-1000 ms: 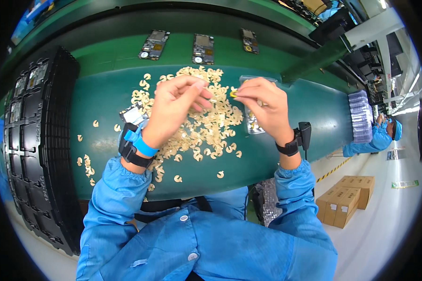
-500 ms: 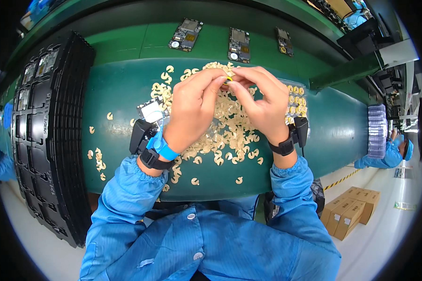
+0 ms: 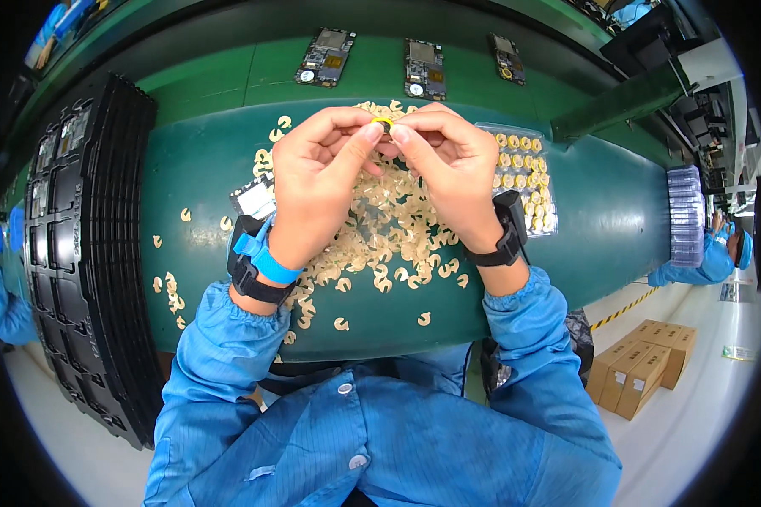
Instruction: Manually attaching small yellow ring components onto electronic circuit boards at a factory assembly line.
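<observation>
Over the far side of the bench mat, both hands meet at a small round black part with a yellow rim (image 3: pixel 383 123). My left hand (image 3: pixel 320 173) pinches it between thumb and fingertips from one side. From the other side, the thumb and fingers of my right hand (image 3: pixel 452 165) grip the same part. Beneath and between the hands lies a loose heap of pale, C-shaped pieces (image 3: pixel 393 241). A circuit board with a white label (image 3: pixel 254 199) shows partly behind my left wrist. Beside my right hand stands a clear blister tray (image 3: pixel 551 221) holding several yellow-rimmed round parts (image 3: pixel 520 160).
Three circuit boards (image 3: pixel 425 68) lie along the green ledge at the back. Tall stacked black trays (image 3: pixel 110 237) border the left side. A green post (image 3: pixel 621 106) and stacked clear trays (image 3: pixel 685 215) are at the right. Cardboard boxes (image 3: pixel 643 367) sit on the floor near another person (image 3: pixel 706 258).
My hands have shifted slightly left and away with the small round part, and its black face shows more. More of the blister tray is uncovered.
</observation>
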Tool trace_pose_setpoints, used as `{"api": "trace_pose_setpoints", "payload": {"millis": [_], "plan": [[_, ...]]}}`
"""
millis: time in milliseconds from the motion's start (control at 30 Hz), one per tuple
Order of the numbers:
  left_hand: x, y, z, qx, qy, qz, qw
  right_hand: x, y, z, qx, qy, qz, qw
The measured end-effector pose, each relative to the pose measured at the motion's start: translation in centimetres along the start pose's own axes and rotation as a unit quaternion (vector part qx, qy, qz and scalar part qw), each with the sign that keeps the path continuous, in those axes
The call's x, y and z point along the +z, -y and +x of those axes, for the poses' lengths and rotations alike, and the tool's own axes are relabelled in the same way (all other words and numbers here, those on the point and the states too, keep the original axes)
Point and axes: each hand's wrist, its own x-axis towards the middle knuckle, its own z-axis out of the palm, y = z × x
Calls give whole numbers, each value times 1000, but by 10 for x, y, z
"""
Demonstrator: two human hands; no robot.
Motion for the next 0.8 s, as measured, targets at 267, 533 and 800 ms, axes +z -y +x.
{"api": "trace_pose_setpoints", "payload": {"millis": [267, 533, 800], "plan": [[5, 2, -2, 30, -14, 59, 998, -9, -6, 3, -121, 1, -196, 973], [3, 6, -4, 42, -23, 120, 992, -11, -4, 3, -144, 16, -246, 958], [5, 2, -2, 21, -3, 94, 995, -11, -13, 1, -122, 21, -229, 966]]}}
